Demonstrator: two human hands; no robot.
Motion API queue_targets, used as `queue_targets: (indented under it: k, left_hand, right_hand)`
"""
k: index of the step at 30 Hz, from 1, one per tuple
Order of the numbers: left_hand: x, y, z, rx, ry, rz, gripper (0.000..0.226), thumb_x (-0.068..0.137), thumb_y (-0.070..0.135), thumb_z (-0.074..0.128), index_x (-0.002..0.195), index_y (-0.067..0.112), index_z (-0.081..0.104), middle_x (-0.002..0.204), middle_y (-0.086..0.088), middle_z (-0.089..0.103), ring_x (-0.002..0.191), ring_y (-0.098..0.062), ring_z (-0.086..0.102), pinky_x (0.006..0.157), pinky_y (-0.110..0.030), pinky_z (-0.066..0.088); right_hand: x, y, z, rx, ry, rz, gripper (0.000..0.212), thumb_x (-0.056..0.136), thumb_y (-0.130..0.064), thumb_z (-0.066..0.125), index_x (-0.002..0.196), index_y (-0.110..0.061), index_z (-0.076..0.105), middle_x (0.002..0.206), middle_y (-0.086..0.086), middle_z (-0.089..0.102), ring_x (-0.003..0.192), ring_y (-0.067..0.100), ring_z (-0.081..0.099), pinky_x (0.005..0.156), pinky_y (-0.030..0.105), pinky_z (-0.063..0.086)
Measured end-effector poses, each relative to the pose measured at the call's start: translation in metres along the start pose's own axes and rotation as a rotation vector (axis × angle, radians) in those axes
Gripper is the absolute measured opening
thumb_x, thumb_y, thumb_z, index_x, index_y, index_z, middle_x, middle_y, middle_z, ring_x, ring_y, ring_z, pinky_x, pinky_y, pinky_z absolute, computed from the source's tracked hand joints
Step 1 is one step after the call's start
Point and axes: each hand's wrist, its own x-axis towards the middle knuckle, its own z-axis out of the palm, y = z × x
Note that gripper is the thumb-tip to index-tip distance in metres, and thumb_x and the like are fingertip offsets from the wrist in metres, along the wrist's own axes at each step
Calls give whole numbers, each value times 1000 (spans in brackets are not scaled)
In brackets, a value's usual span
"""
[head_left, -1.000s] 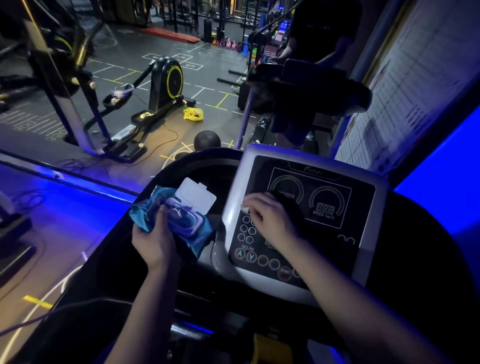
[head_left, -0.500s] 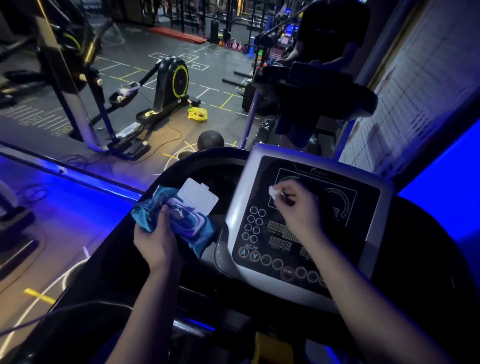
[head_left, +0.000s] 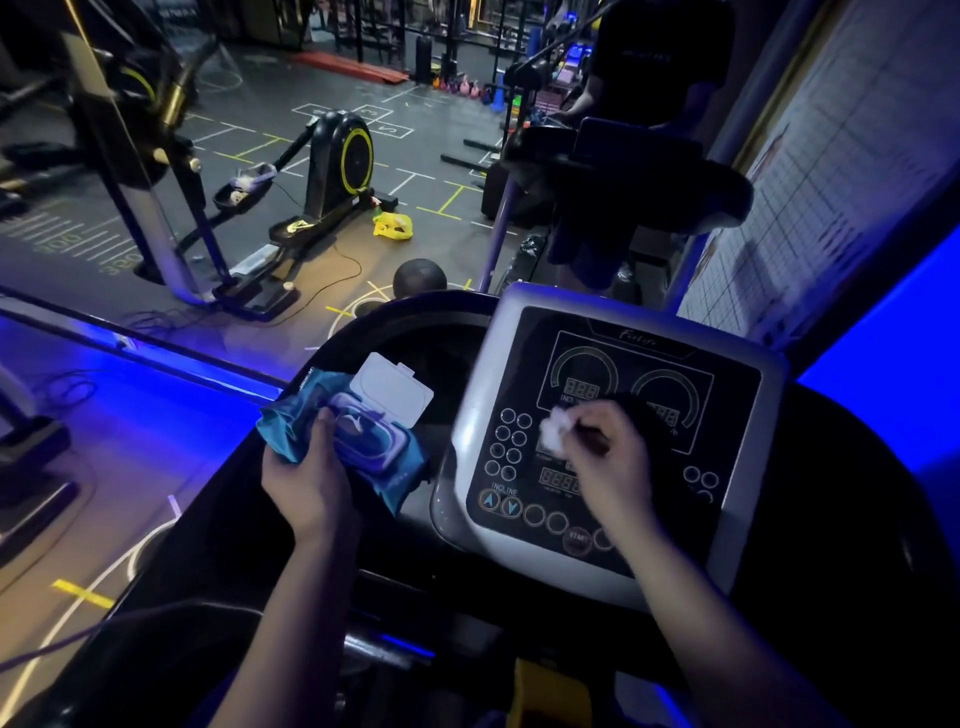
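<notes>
1. Head view, dim gym under blue light. The right hand pinches a crumpled white wipe between thumb and fingertips. It presses the wipe on the treadmill console panel near the middle, just below the left dial and right of the round button column.
2. The left hand grips the blue wipe pack, fingers curled round its near end. The pack sits on the black ledge just off the panel's left edge, with its white flip lid standing open.
3. Change: a second ago the wipe was low on the panel's left side, at the button column. Half a second ago it was up at the left dial. Now it is back down towards the centre, and the hand is motion-blurred. The left hand and pack have not shifted.
4. Reading: wiping is under way, with quick strokes over the panel's left half. The right dial, the right-edge buttons and the bottom row with START probably still need a pass.
5. Around: an elliptical trainer, a yellow bag and a dark ball on the floor beyond. Another person stands at the next machine.
</notes>
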Motion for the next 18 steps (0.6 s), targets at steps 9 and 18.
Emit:
queue_targets:
  k: [9,18]
  left_hand:
    - [-9,-3,5,27,-34,-20,36,98,11,75,131,-3,67,123,-18,75,103,-21,74,94,-32,61]
    - [-11,-7,2,19,-33,-18,37,99,10,75,132,-3,66,114,-10,74,94,-14,73,84,-22,61]
  right_hand:
    - [33,13,0,-438,104,-482,34,88,9,64,115,-8,75,118,4,68,105,17,66,96,26,53]
    - [-25,68,20,-591,-154,-582,33,94,-9,65,123,-25,69,130,-13,60,106,15,60,86,37,54]
